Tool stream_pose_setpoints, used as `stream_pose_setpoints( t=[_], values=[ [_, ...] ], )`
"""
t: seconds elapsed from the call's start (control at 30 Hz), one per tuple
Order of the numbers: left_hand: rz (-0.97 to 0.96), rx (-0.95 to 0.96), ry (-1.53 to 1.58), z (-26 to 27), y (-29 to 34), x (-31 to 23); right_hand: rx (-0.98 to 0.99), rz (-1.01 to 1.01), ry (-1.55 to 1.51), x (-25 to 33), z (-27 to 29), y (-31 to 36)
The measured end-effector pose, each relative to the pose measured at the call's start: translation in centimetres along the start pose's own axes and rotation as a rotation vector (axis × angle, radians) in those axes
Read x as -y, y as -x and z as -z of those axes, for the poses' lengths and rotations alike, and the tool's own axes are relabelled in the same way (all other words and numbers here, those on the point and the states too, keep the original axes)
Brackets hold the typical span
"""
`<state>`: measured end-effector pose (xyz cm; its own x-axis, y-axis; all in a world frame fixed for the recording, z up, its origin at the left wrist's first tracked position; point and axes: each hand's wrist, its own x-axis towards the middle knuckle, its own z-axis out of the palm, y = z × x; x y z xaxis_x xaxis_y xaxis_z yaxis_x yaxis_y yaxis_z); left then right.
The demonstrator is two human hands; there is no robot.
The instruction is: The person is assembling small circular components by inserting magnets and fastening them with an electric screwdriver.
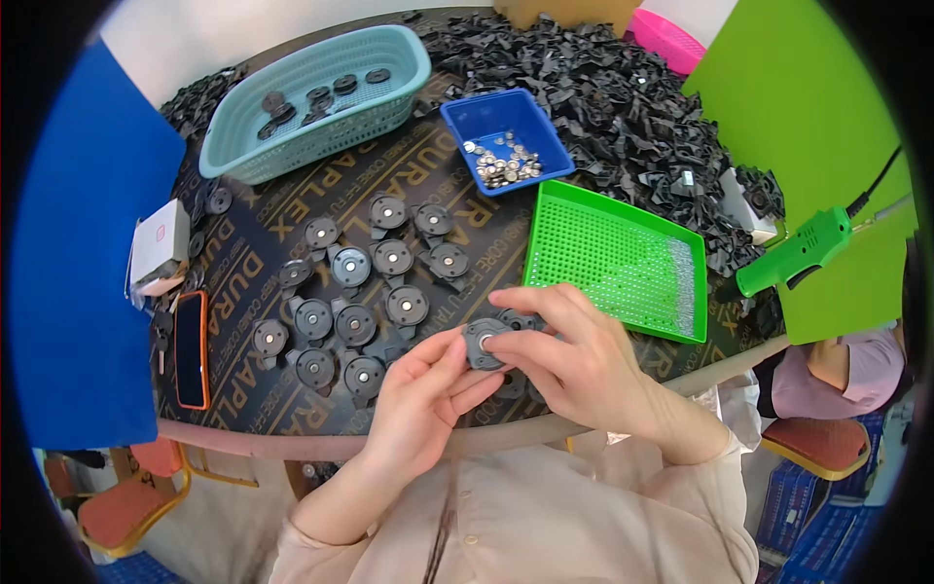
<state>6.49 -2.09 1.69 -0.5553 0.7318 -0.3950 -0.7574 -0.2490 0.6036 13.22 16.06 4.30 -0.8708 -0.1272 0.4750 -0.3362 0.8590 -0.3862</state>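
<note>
My left hand [428, 394] grips a round dark-grey plastic part [476, 343] between thumb and fingers, tilted above the table's near edge. My right hand [584, 365] is closed over the same part, its fingertips at a small silver metal piece [485, 342] in the part's centre. Whether the metal piece is fully seated there cannot be seen. More dark plastic parts lie partly hidden under my hands. To the left, several similar round parts [393, 258] with tabs and silver centres lie spread on the table.
A blue bin [452, 122] holds small metal pieces. Beside it sits a green perforated tray [555, 195] with tiny screw-like pieces. A teal basket [233, 161] contains round dark parts. Black plastic pieces [603, 92] heap behind. A green power screwdriver [803, 248] hangs right; a phone [192, 350] lies left.
</note>
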Motion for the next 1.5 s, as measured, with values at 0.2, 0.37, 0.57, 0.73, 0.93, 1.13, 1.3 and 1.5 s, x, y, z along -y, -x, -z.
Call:
stream_pose_setpoints(
  t=[0.2, 0.37, 0.57, 0.73, 0.93, 1.13, 1.3, 1.5],
  values=[
    [0.017, -0.053, -0.016, 0.4, 0.7, -0.5, -0.141, -0.302, 0.109, -8.3, 3.1, -3.0],
    [0.01, -0.024, -0.021, 0.0, 1.0, -0.5, 0.118, -0.696, 0.393, -20.8, 6.3, -3.1],
    [-0.032, 0.009, -0.006, 0.4, 1.2, -0.7, 0.101, -0.786, 0.159, -21.1, 6.7, -3.8],
    [-0.023, 0.032, -0.009, 0.9, 1.1, -0.5, -0.035, -0.702, -0.125, -15.1, 7.9, -3.3],
    [-0.044, -0.038, -0.025, 0.7, 0.6, -0.2, 0.552, -0.575, -0.372, -12.9, 6.6, -1.3],
    [0.004, -0.113, -0.094, 0.2, 0.4, -0.3, 0.35, -0.59, -0.201, -12.7, 4.6, 0.4],
    [0.038, -0.086, -0.087, 0.2, 0.4, -0.2, 0.111, -0.724, 0.003, -9.6, 4.5, 3.3],
    [0.034, -0.106, -0.084, 0.0, 0.4, -0.1, -0.055, -0.691, 0.314, -7.9, 2.4, 4.9]
  ],
)
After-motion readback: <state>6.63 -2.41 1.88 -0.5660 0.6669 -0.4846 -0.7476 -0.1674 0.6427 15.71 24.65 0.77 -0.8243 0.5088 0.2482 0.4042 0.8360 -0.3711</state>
